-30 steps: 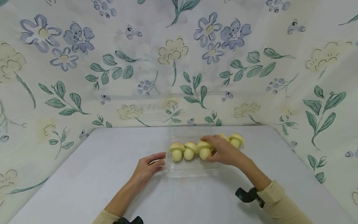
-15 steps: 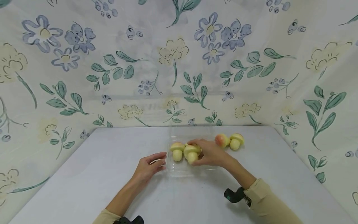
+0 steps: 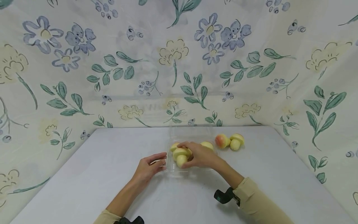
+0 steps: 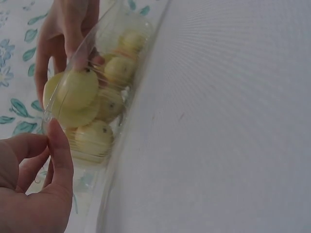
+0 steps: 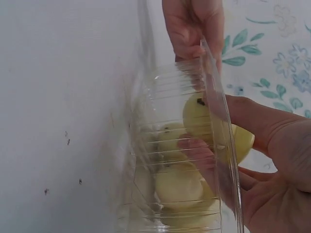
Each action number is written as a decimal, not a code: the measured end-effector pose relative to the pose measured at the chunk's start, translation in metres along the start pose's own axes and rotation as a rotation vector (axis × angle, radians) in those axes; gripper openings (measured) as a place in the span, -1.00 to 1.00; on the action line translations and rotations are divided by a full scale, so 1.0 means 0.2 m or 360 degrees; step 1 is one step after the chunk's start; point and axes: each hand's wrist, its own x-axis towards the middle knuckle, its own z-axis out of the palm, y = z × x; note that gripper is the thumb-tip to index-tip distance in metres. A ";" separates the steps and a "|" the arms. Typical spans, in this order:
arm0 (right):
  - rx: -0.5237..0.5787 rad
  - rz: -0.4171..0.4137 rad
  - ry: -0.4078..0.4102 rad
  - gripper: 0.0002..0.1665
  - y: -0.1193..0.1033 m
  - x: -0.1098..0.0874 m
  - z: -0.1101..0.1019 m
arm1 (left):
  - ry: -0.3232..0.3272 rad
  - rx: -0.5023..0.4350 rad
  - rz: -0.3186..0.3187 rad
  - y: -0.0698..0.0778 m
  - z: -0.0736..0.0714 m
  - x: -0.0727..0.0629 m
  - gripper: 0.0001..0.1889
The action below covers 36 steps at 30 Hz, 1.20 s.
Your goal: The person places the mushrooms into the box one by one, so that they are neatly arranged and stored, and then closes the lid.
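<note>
A clear plastic clamshell container (image 3: 174, 172) stands open mid-table, its lid (image 3: 191, 132) folded back. My right hand (image 3: 199, 156) grips a pale yellow mushroom (image 3: 181, 155) with a broad cap, at the container's left side. In the left wrist view this mushroom (image 4: 73, 99) sits at the near rim, above other yellow mushrooms (image 4: 95, 138) inside. One more mushroom (image 3: 207, 145) shows behind my right wrist. My left hand (image 3: 151, 165) pinches the container's left rim between thumb and finger, best seen in the left wrist view.
To the container's right, two more mushrooms lie on the white table (image 3: 117, 146): one tipped with its reddish cap (image 3: 221, 141) outward, one standing mushroom (image 3: 236, 141). A floral cloth (image 3: 173, 77) hangs behind the table.
My right hand has moved left along the container with the mushroom, from the right side to the left, uncovering the two on the table. My left hand has stayed at the rim.
</note>
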 end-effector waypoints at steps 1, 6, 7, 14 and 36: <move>0.0020 0.0004 -0.0008 -0.16 0.00 0.00 0.00 | 0.0004 -0.0003 0.0001 0.00 0.00 0.00 -0.54; 0.0091 -0.0049 -0.0042 -0.22 -0.01 0.01 0.01 | -0.0003 -0.0008 0.0003 0.01 -0.01 0.00 -0.53; 0.0088 -0.0067 -0.0045 -0.24 -0.01 0.01 0.01 | -0.0007 -0.0016 0.0004 0.01 -0.01 -0.01 -0.52; 0.0057 -0.0127 -0.0003 -0.36 -0.03 0.03 0.04 | -0.0006 -0.0025 0.0006 0.00 -0.01 -0.01 -0.52; 0.0067 -0.0122 -0.0180 -0.33 0.00 0.00 0.00 | -0.0013 -0.0018 0.0004 0.00 0.00 -0.01 -0.53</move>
